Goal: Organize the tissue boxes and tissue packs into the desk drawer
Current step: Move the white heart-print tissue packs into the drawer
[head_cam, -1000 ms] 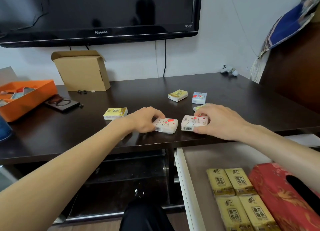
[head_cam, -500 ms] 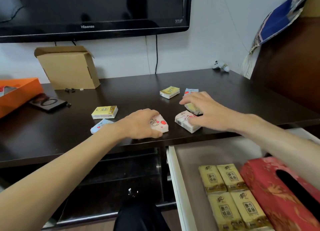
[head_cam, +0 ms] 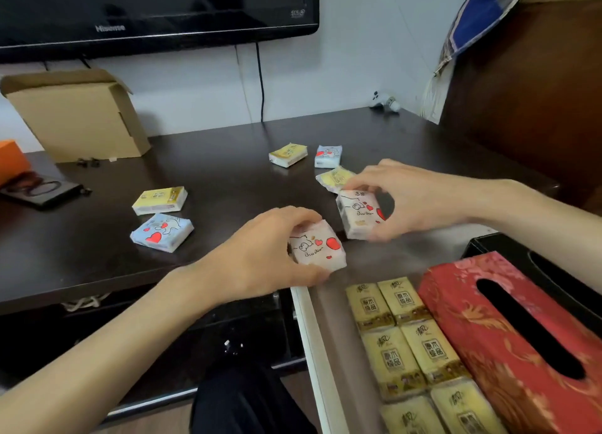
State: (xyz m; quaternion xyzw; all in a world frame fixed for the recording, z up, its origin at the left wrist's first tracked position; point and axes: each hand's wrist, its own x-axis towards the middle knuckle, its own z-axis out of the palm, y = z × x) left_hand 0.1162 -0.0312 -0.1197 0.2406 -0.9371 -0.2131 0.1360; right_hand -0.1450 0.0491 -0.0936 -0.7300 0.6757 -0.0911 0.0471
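Note:
My left hand [head_cam: 264, 254] grips a pink tissue pack with red hearts [head_cam: 317, 249] at the desk's front edge, above the open drawer's corner. My right hand [head_cam: 420, 199] grips a second pink heart pack [head_cam: 358, 215], lifted and tilted. A yellow pack [head_cam: 334, 178] lies just behind my right fingers. More packs lie on the dark desk [head_cam: 228, 186]: yellow [head_cam: 159, 200], blue with hearts [head_cam: 162, 232], yellow [head_cam: 288, 154], blue [head_cam: 328, 156]. The open drawer [head_cam: 311, 345] holds several tan tissue packs [head_cam: 400, 342] beside a red tissue box [head_cam: 518, 342].
A cardboard box [head_cam: 76, 117] stands at the back left below a wall television [head_cam: 156, 13]. An orange box [head_cam: 11, 160] and a black flat device [head_cam: 40, 189] lie at the left. A black box [head_cam: 488, 243] sits behind the red one. Dark wooden furniture [head_cam: 527, 91] rises at right.
Both hands have lifted their pink packs off the desk and drawn them toward the drawer. The view has shifted right and down, showing more of the drawer.

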